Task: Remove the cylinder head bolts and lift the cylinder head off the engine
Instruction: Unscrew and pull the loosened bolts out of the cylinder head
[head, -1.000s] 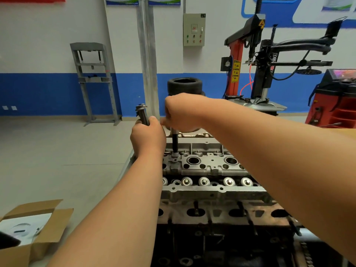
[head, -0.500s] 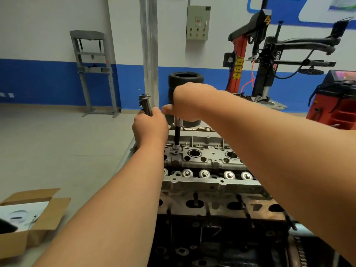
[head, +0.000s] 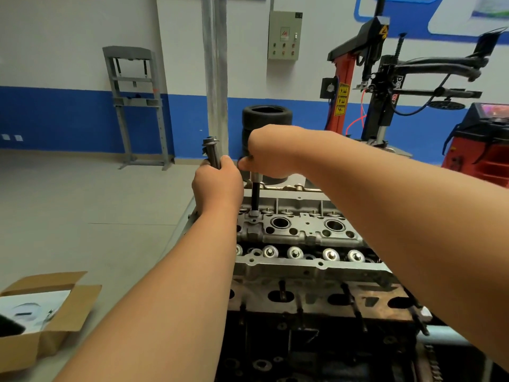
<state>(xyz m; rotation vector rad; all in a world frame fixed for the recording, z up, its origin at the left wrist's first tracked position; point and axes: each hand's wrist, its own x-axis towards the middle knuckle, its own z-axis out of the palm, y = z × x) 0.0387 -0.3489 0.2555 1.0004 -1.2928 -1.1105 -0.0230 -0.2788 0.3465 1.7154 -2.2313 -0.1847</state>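
Right of an open cardboard box (head: 68, 307) on the floor, the left hand (head: 217, 186) curls its fingers round an upright cylinder head bolt (head: 211, 150), while the right hand (head: 268, 153) grips the top of a socket driver (head: 255, 194) standing on the cylinder head (head: 300, 235), which sits on the engine block (head: 303, 340).

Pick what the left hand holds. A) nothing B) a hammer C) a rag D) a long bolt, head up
D: the left hand grips a dark bolt, its flanged head sticking up above the fist; the right hand holds the tool standing on the cylinder head.
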